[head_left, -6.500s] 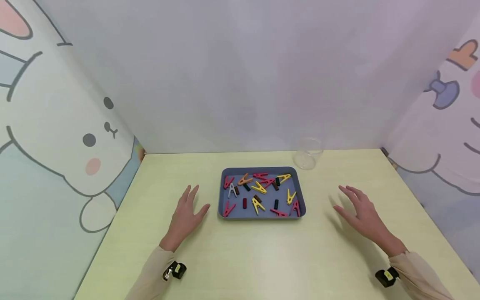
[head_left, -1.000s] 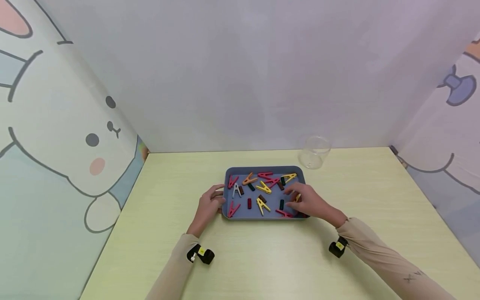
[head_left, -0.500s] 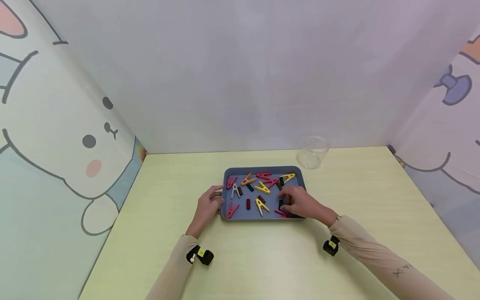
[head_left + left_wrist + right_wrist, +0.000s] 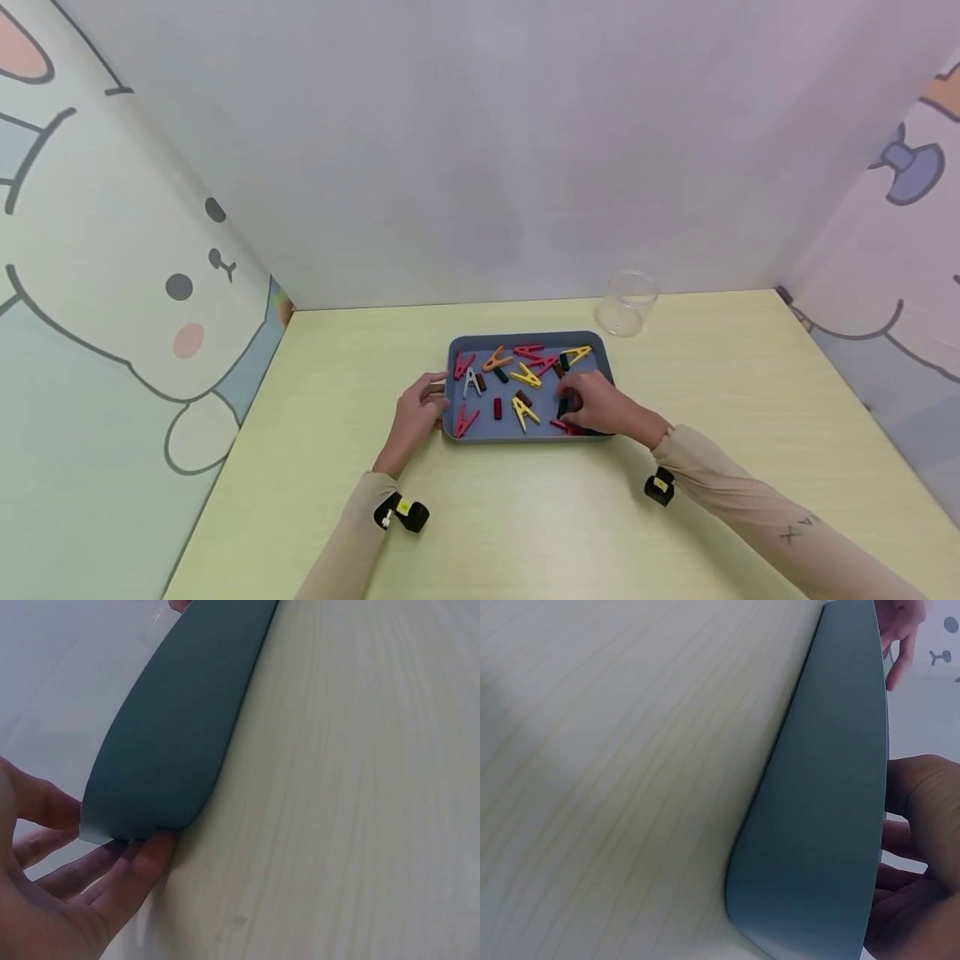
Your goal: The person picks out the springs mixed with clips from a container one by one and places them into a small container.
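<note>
A blue-grey tray [image 4: 528,439] on the table holds several colourful plastic clothespins, such as a yellow clothespin [image 4: 527,375], an orange clothespin [image 4: 497,359] and a grey clothespin [image 4: 471,382]. Small dark ribbed blocks lie among them, including a red block [image 4: 497,408]. My left hand [image 4: 414,417] grips the tray's left end; in the left wrist view its fingers wrap the corner. Over the tray's right side, my right hand [image 4: 603,404] pinches a dark green block [image 4: 563,407] between thumb and fingers. This hand hides the clothespins beneath it.
A clear plastic cup [image 4: 627,304] stands behind the tray's right corner, near the back wall [image 4: 480,167]. The light wooden table [image 4: 487,517] stretches toward me. Cartoon-printed walls flank both sides.
Both hands have come in from beside the tray to it. Within the last second the right hand has shifted slightly left and closed on the dark green block; the left hand has stayed at the tray.
</note>
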Demonstrator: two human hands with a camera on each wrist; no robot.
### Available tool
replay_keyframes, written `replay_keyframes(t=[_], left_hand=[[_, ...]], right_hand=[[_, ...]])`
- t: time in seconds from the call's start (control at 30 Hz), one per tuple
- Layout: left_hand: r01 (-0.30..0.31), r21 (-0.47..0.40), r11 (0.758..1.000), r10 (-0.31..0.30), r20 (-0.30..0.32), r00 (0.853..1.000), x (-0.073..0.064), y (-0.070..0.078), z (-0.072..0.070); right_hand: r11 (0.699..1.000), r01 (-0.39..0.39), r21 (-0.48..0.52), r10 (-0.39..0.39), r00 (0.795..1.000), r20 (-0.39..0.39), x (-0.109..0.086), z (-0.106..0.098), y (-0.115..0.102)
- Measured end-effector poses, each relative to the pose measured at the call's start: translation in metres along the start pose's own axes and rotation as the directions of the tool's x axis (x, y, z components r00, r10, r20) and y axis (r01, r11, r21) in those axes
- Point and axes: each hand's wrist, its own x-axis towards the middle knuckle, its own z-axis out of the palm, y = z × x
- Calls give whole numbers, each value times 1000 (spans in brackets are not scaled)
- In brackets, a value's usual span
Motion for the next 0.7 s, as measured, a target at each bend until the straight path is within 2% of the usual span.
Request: replay_keyframes(t=[0.23, 0.37, 0.53, 0.7], left_hand=[[11, 24, 1000, -11, -7, 1000, -2, 4, 1], [7, 20, 1000, -7, -6, 1000, -3, 4, 1], [1, 6, 1000, -1, -7, 1000, -3, 2, 2], [1, 6, 1000, -1, -5, 1000, -4, 2, 2]], right_hand=[[1000, 2, -24, -2, 1000, -15, 1, 0, -2], [1000, 11, 4, -11, 999, -38, 0, 0, -1], [996, 18, 91, -10, 996, -83, -2, -1, 3], [977, 32, 212, -9, 994, -109, -9, -5, 6]])
